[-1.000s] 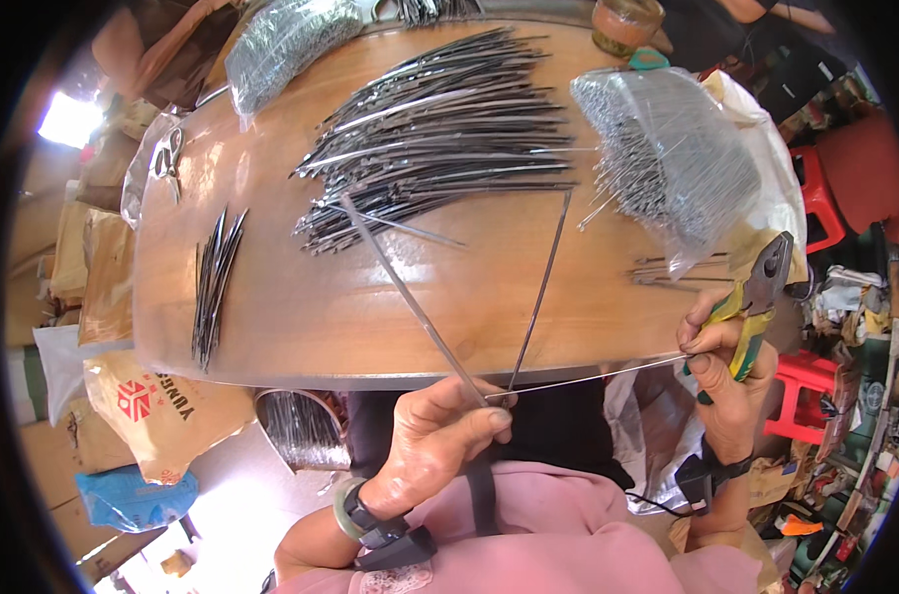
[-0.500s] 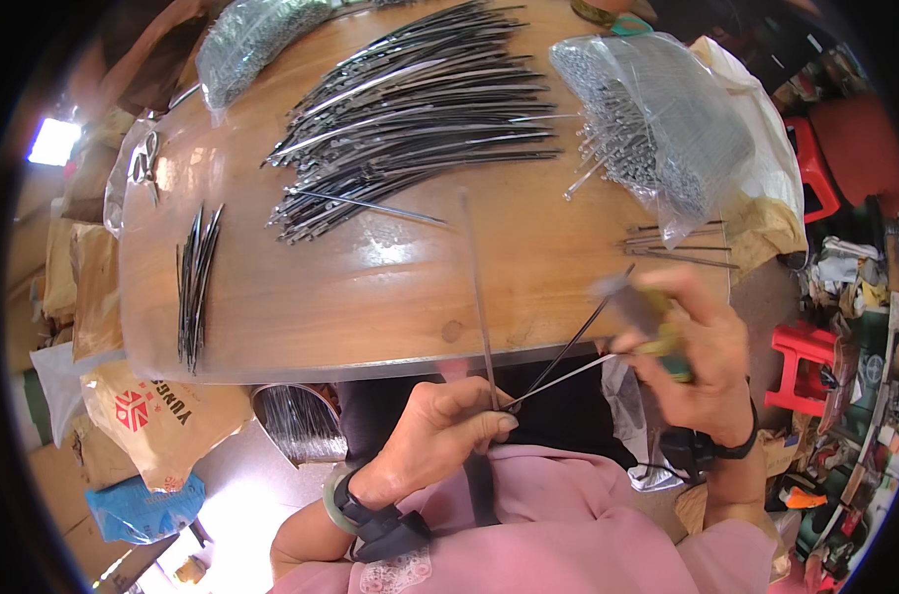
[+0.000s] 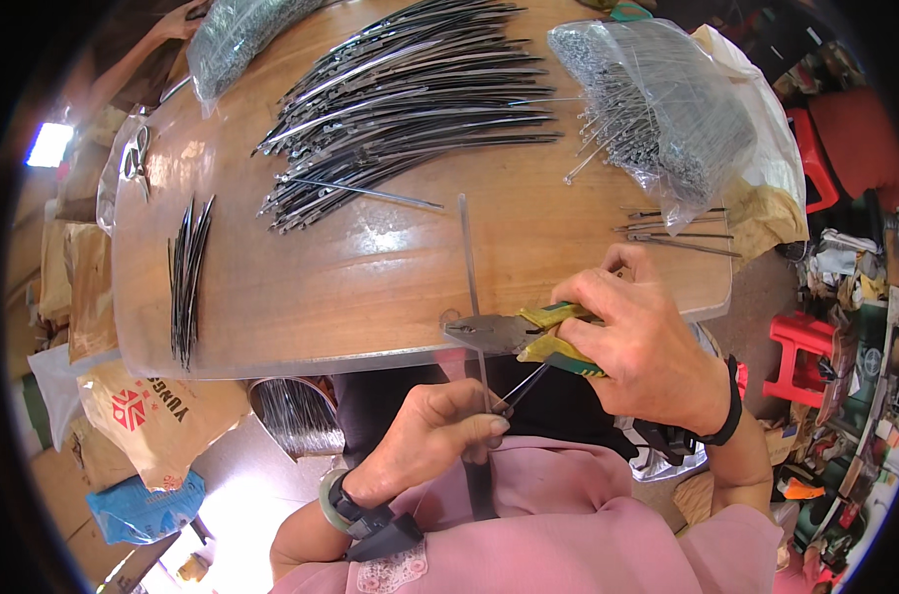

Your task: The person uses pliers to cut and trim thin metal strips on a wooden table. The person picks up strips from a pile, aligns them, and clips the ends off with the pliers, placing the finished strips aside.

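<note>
My left hand (image 3: pixel 439 431) pinches the lower end of an upright thin grey metal strip (image 3: pixel 470 262) between thumb and fingers, just past the table's near edge. Another thin dark rod (image 3: pixel 524 389) slants up from the same grip and passes behind my right hand. My right hand (image 3: pixel 642 342) is closed round pliers (image 3: pixel 494 334) with yellow and green handles. The pliers' jaws point left and lie across the upright strip, above my left hand; whether they bite on it I cannot tell.
On the wooden table (image 3: pixel 350 287) lie a large pile of dark strips (image 3: pixel 400 119), a small bundle (image 3: pixel 188 282) and a few rods (image 3: pixel 677 236). Clear plastic bags (image 3: pixel 667 129) of metal rods and scissors (image 3: pixel 137 158) lie by the edges. A red stool (image 3: pixel 801 356) stands right.
My right hand has brought the pliers left and turned them, from beside the slanting rods to the upright strip. My left hand has kept its grip in nearly the same place.
</note>
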Demonstrator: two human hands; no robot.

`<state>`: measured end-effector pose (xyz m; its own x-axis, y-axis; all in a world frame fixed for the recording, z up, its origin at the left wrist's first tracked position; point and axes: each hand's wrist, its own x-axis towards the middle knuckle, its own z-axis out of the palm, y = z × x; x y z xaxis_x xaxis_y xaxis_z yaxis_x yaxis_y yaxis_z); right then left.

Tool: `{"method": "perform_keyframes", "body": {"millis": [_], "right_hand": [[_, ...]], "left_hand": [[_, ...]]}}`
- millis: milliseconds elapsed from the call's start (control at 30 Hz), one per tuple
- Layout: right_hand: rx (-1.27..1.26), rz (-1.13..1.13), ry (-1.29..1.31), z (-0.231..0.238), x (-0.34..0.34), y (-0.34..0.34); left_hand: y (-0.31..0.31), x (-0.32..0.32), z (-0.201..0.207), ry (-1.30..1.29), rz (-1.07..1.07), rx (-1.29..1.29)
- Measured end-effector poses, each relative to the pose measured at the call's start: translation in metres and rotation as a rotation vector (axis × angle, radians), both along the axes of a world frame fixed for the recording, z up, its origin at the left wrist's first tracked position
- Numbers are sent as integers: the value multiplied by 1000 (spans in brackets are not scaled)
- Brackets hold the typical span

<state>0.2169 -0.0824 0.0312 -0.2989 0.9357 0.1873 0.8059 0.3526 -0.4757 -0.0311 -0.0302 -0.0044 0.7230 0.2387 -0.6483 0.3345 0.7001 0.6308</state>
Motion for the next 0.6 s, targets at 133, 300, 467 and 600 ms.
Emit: {"method": "perform_keyframes", "body": {"millis": [133,300,467,600], "right_hand": [[31,3,2,2,-2,-4],[92,12,48,6,-11,-6],[86,12,96,-1,-19,-7],[237,-60,13,0,-13,-1]], "left_hand": [[23,-4,8,-116,-69,203],[41,12,17,-156,-170,361],[34,25,13,-187,-208,40],[17,27,4,-127,154,-354]]}}
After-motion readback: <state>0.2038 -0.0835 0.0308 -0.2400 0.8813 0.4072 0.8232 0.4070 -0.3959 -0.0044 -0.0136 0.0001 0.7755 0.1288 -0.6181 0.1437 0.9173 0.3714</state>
